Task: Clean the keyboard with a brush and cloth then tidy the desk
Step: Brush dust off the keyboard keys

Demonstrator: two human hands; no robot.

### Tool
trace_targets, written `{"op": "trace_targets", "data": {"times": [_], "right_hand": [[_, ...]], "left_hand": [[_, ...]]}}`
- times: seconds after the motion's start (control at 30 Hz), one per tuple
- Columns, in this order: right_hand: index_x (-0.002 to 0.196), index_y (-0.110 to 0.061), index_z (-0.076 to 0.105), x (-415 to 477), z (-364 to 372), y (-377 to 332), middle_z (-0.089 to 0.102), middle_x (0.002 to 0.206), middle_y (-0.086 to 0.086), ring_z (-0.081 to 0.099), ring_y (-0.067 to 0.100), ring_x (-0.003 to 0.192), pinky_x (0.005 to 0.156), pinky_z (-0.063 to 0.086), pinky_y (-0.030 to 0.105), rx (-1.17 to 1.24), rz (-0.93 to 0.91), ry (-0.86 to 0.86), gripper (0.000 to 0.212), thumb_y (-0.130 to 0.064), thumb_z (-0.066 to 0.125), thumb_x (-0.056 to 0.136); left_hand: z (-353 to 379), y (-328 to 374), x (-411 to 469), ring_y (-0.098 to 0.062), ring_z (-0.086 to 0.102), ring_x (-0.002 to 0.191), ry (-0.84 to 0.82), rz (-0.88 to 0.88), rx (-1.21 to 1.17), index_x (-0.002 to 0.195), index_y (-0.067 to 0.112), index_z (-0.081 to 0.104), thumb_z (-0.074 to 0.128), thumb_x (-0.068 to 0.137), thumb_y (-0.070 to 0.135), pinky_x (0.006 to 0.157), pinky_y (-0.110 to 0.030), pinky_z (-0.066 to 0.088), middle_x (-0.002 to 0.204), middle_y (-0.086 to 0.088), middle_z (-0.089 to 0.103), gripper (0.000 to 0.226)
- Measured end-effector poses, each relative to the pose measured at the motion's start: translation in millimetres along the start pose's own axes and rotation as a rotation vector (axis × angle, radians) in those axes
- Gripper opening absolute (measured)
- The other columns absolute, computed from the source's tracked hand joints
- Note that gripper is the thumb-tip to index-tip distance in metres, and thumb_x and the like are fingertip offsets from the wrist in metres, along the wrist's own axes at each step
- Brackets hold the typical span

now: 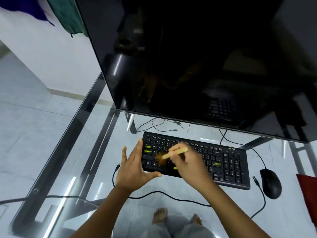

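I see my right hand (190,163), grip clamped on the brush (175,152), with its blurred bristles on the keyboard (229,162) toward its 9 o'clock end. My left hand (135,167), grip apart and fingers straight, touches that end on the glass worktop (103,200). The mouse (271,183) lies at the keyboard's 3 o'clock.

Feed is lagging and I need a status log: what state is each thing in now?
monitor: screen dark.
keyboard: lying flat, being brushed.
brush: bristles on the left-side keys, blurred.
right hand: grips the brush.
left hand: open, against the keyboard's left end.
mouse: untouched.
red cloth: untouched.
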State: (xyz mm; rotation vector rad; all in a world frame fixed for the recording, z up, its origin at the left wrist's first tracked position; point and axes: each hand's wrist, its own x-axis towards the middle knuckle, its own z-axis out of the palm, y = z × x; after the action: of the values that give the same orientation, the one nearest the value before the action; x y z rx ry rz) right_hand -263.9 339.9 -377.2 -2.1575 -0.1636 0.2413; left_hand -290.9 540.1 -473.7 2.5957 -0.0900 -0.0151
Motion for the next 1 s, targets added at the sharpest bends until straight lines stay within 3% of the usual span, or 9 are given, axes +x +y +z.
{"op": "trace_targets", "data": {"times": [0.07, 0.2, 0.33, 0.47, 0.57, 0.63, 0.7, 0.83, 1.0], "right_hand": [[0.083, -0.032, 0.061, -4.6, 11.2, -4.4, 0.072, 0.080, -0.014, 0.067, 0.018, 0.073, 0.070, 0.057, 0.040, 0.018, 0.056, -0.188, 0.019, -0.017, 0.059, 0.094], [0.086, -0.026, 0.061, 2.6, 15.4, -6.4, 0.067, 0.086, -0.007, 0.063, 0.005, 0.080, 0.070, 0.051, 0.025, -0.040, -0.049, 0.171, 0.014, -0.014, 0.059, 0.093], [0.087, -0.023, 0.061, 1.1, 43.9, -22.0, 0.069, 0.081, -0.004, 0.066, 0.010, 0.076, 0.072, 0.057, 0.036, 0.017, 0.001, -0.176, 0.011, -0.016, 0.056, 0.094], [0.091, -0.021, 0.059, 5.2, 37.6, -14.2, 0.065, 0.085, -0.007, 0.061, 0.000, 0.077, 0.068, 0.050, 0.017, -0.002, -0.055, 0.175, 0.011, -0.012, 0.053, 0.096], [0.090, -0.019, 0.061, 3.1, 35.0, -12.7, 0.070, 0.082, -0.003, 0.067, 0.007, 0.073, 0.073, 0.058, 0.034, 0.050, 0.030, -0.089, 0.013, -0.012, 0.053, 0.096], [0.088, -0.018, 0.061, 8.2, 23.4, -2.4, 0.068, 0.079, -0.004, 0.066, 0.010, 0.072, 0.072, 0.057, 0.039, -0.033, 0.063, 0.028, 0.014, -0.010, 0.052, 0.096], [0.087, -0.018, 0.059, 15.5, 4.9, 6.3, 0.067, 0.080, -0.006, 0.066, 0.008, 0.072, 0.067, 0.055, 0.030, -0.032, 0.037, 0.265, 0.014, -0.009, 0.053, 0.096], [0.092, -0.014, 0.061, 22.9, -6.0, 8.8, 0.073, 0.081, -0.001, 0.069, 0.008, 0.072, 0.068, 0.057, 0.022, 0.051, 0.140, 0.097, 0.012, -0.013, 0.052, 0.099], [0.095, -0.012, 0.059, 37.5, -4.7, 5.4, 0.071, 0.082, -0.009, 0.069, -0.002, 0.076, 0.071, 0.055, 0.017, 0.125, 0.075, 0.265, 0.006, -0.010, 0.053, 0.098]], "left_hand": [[-0.2, -0.3, -1.2, -0.008, 0.031, 0.142, 0.004, 0.005, 0.001, 0.153, 0.015, -0.002, 0.055, 0.063, 0.088, 0.120, -0.050, 0.001, 0.156, 0.002, 0.030, 0.130], [0.4, 1.0, -1.4, -0.009, 0.033, 0.140, 0.007, 0.012, 0.005, 0.153, 0.015, -0.002, 0.053, 0.061, 0.091, 0.120, -0.049, 0.000, 0.157, 0.002, 0.029, 0.131], [0.2, -0.8, -2.2, -0.009, 0.046, 0.132, 0.006, 0.001, -0.016, 0.154, 0.015, 0.001, 0.040, 0.066, 0.090, 0.120, -0.049, 0.000, 0.151, 0.003, 0.039, 0.122], [0.6, 1.4, -1.8, -0.006, 0.035, 0.139, 0.033, 0.016, -0.019, 0.154, 0.018, 0.000, 0.052, 0.063, 0.090, 0.120, -0.049, 0.000, 0.155, 0.005, 0.032, 0.127], [-1.0, 0.4, -2.1, -0.007, 0.037, 0.138, 0.025, 0.006, -0.034, 0.154, 0.016, 0.004, 0.052, 0.065, 0.089, 0.120, -0.050, 0.001, 0.153, 0.004, 0.036, 0.125], [-1.3, 1.0, -2.1, -0.007, 0.034, 0.140, 0.026, 0.006, -0.046, 0.153, 0.017, 0.003, 0.054, 0.064, 0.088, 0.120, -0.049, 0.000, 0.154, 0.004, 0.034, 0.125], [-1.4, 2.0, -1.3, -0.007, 0.033, 0.140, 0.036, 0.014, -0.062, 0.153, 0.019, 0.003, 0.055, 0.065, 0.087, 0.120, -0.049, 0.000, 0.155, 0.005, 0.033, 0.122], [-3.1, -0.1, -1.5, -0.008, 0.034, 0.140, 0.030, 0.011, -0.070, 0.152, 0.020, 0.008, 0.056, 0.068, 0.084, 0.120, -0.048, -0.002, 0.153, 0.006, 0.036, 0.117], [-1.3, 0.1, -1.3, -0.008, 0.034, 0.140, 0.042, 0.011, -0.061, 0.152, 0.019, 0.007, 0.056, 0.067, 0.084, 0.121, -0.047, -0.003, 0.153, 0.004, 0.036, 0.118]]}}
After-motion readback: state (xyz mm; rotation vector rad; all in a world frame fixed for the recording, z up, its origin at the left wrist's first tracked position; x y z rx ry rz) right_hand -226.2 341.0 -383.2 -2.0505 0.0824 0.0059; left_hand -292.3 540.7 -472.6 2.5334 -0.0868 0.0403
